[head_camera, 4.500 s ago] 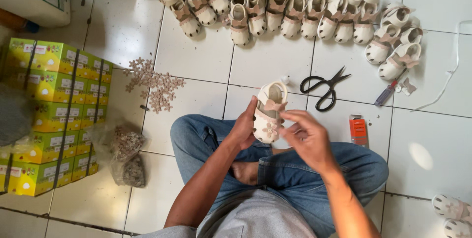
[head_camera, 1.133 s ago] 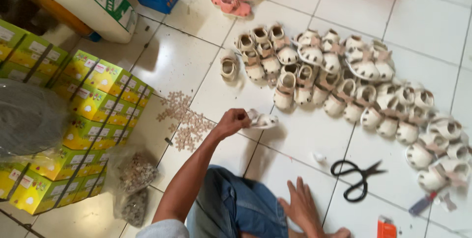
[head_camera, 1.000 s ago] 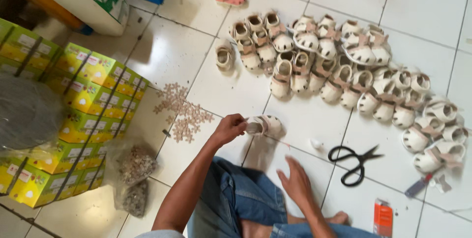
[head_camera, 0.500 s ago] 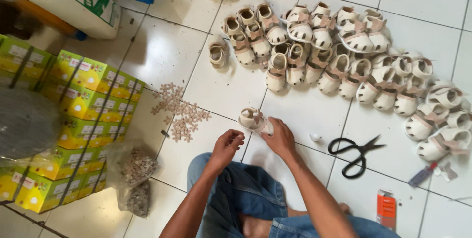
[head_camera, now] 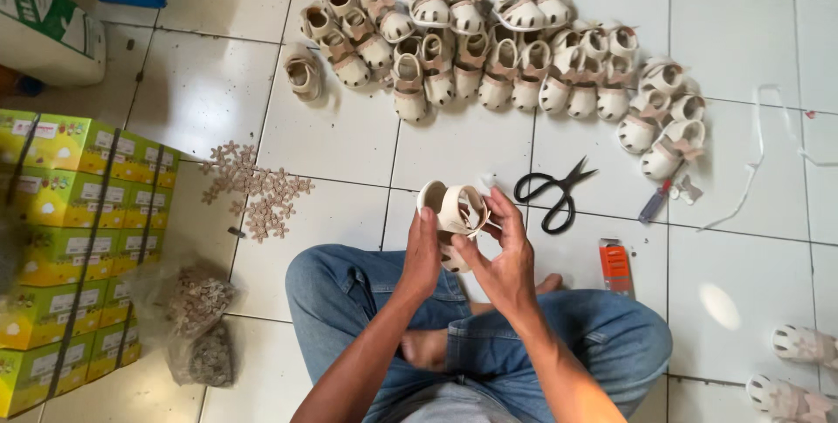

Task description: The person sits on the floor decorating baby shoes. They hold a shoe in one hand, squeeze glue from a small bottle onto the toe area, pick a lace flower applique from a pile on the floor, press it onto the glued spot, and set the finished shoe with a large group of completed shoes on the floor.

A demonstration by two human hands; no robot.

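Observation:
I sit cross-legged on a white tiled floor and hold one small cream sandal (head_camera: 451,211) in front of me, above my knees. My left hand (head_camera: 422,253) grips its left side. My right hand (head_camera: 499,250) holds its right side, with the fingers on the strap. Several matching cream sandals (head_camera: 502,48) lie in rows on the floor beyond. A scatter of small beige flower-shaped pieces (head_camera: 255,188) lies to my left.
Black scissors (head_camera: 553,192) lie just right of the hands, beside an orange-capped tube (head_camera: 615,265) and a small blue tool (head_camera: 655,202). Strapped yellow-green boxes (head_camera: 74,244) are stacked at left, with a clear bag of pieces (head_camera: 198,327). Two more sandals (head_camera: 801,371) lie at lower right.
My left hand reached out to the floor and took a sandal. Both hands have since brought it close above my knees, and the camera has tilted back down.

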